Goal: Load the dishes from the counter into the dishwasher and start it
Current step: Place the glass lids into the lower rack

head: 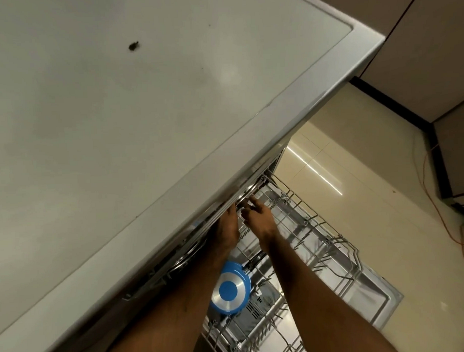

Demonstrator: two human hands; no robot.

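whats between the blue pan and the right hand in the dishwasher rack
In the head view, only the pan's black handle and bare wire rack lie between the blue pan and the right hand; no other dish sits there.

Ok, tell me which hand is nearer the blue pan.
Left. The left hand reaches straight past the blue pan; the right hand is farther on and off to the right.

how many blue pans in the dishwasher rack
1. The blue pan sits in the dishwasher rack between the two forearms, its underside facing the camera. Others may be hidden under the counter.
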